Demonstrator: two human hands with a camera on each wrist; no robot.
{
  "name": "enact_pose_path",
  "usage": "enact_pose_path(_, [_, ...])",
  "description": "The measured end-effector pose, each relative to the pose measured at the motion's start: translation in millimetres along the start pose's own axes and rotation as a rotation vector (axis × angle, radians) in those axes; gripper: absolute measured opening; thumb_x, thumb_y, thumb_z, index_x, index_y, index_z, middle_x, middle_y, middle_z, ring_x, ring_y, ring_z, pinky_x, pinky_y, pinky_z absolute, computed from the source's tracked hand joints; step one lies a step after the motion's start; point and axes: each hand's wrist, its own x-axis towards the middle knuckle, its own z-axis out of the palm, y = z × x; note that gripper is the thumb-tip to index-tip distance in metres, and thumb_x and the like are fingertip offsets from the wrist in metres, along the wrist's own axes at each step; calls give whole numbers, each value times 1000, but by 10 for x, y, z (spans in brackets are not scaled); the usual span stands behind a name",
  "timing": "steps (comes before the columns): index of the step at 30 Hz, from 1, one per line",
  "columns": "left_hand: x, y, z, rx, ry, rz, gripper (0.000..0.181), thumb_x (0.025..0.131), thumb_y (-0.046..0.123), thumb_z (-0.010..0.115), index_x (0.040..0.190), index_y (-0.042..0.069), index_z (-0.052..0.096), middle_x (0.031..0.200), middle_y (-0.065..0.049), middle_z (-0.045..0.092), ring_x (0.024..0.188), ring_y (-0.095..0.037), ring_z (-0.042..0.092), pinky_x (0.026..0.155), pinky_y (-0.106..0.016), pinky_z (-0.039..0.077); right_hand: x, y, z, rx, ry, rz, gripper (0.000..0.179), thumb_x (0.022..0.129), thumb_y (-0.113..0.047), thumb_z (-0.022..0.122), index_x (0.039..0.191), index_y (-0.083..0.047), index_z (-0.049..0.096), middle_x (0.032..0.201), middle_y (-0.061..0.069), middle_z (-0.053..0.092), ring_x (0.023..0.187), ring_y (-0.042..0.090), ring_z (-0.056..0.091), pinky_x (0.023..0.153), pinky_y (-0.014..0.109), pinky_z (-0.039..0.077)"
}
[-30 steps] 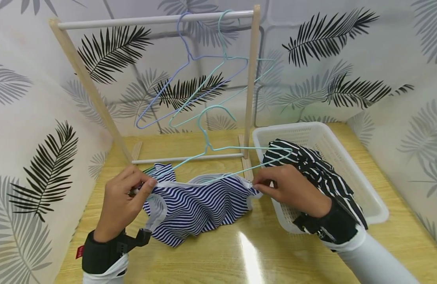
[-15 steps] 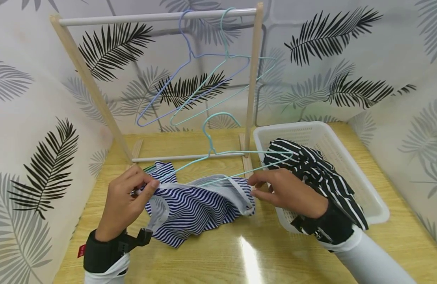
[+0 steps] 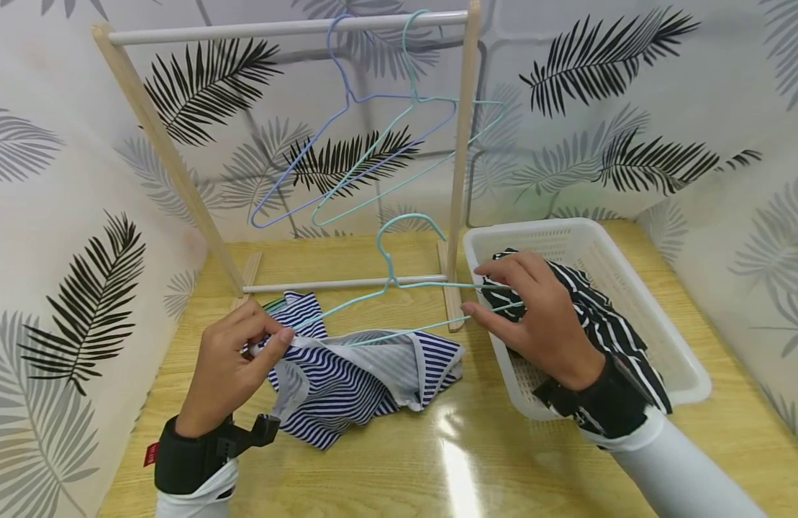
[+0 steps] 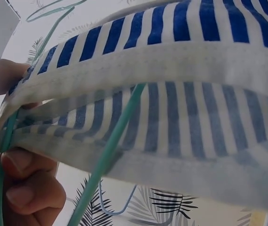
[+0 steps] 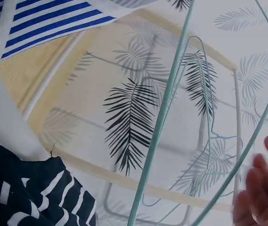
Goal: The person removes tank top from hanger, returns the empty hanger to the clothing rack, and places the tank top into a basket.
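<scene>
My left hand [image 3: 227, 370] pinches the neckline edge of a blue-and-white striped shirt [image 3: 337, 388] near one shoulder. In the left wrist view, a green hanger wire [image 4: 119, 129] runs into the shirt's opening, and another length passes by my fingers. The hanger's [image 3: 389, 267] left side is inside the shirt; its hook and right arm are outside. My right hand [image 3: 544, 324] is beside that right arm, thumb and fingers spread apart around the wires. The shirt's right half sags on the table, its pale inside showing. In the right wrist view, the right fingers [image 5: 261, 188] are blurred.
A wooden rack [image 3: 465, 144] stands behind, with a blue hanger [image 3: 301, 155] and a green hanger [image 3: 366, 155] on its white top bar. At right, a white basket [image 3: 686, 381] holds black-and-white striped clothing [image 3: 606, 324], partly under my right hand.
My right hand has let go of the shirt's right side and moved up and right to the hanger's arm. That side of the shirt has dropped and folded over. My left hand keeps its pinch.
</scene>
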Motion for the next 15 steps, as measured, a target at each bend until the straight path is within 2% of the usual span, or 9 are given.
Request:
enact_pose_path(3, [5, 20, 5, -13, -5, -6, 16, 82, 3, 70, 78, 17, 66, 73, 8, 46, 59, -4, 39, 50, -19, 32, -2, -3, -11, 51, -80, 45, 47, 90, -41, 66, 119, -4, 63, 110, 9, 63, 103, 22, 58, 89, 35, 43])
enact_pose_path(6, [8, 28, 24, -30, 4, -3, 16, 81, 2, 71, 77, 17, 66, 73, 7, 47, 59, -4, 40, 50, -19, 32, -17, -11, -16, 106, -130, 92, 33, 87, -24, 72, 115, -7, 66, 103, 1, 67, 93, 13, 62, 81, 27, 46])
enact_pose_path(9, [11, 27, 47, -42, 18, 8, 15, 80, 3, 72, 77, 17, 67, 72, 7, 46, 59, -4, 39, 50, -21, 31, -29, -27, -21, 126, -106, 128, 19, 84, -10, 74, 102, -9, 71, 90, -4, 68, 76, 5, 61, 68, 20, 46])
enact_pose_path(12, [11, 39, 54, -48, 29, -1, 16, 77, 2, 74, 78, 17, 68, 70, 6, 46, 59, -5, 39, 50, -22, 31, -31, -38, -30, 113, -53, 146, 9, 83, -7, 74, 92, -10, 73, 81, -6, 67, 66, 3, 55, 60, 17, 43])
enact_pose_path(15, [11, 74, 39, -60, 20, -46, 21, 74, -2, 77, 82, 16, 69, 69, 4, 46, 60, -6, 40, 52, -22, 31, -35, -45, -40, 89, -6, 142, 7, 82, -7, 74, 87, -11, 73, 73, -8, 61, 60, 2, 47, 55, 18, 37])
